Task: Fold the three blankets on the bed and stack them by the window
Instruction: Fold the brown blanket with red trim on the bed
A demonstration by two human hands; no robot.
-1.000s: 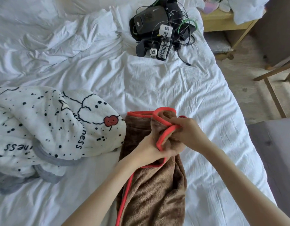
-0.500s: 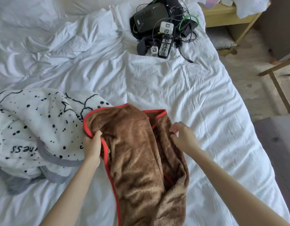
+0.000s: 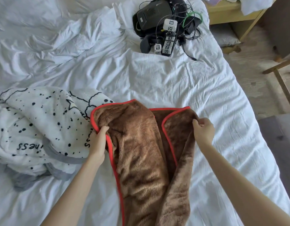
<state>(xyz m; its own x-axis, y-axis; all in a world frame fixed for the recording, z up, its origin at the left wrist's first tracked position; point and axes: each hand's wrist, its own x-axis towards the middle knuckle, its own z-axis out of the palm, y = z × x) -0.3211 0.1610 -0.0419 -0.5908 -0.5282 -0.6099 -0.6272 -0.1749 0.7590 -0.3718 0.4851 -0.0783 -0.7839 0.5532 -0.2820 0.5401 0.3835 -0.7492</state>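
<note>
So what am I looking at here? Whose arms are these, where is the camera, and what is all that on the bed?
There is no machine here. Those are a person's two bare arms, filmed by one wide-angle camera worn on the head, looking down at a bed. The left hand grips the red-trimmed edge of a brown blanket, and the right hand pinches its other side, holding it spread between them. To its left lies a crumpled white blanket with black spots. Further up the bed sits black gear with cables and small white cubes printed with square patterns.
</note>
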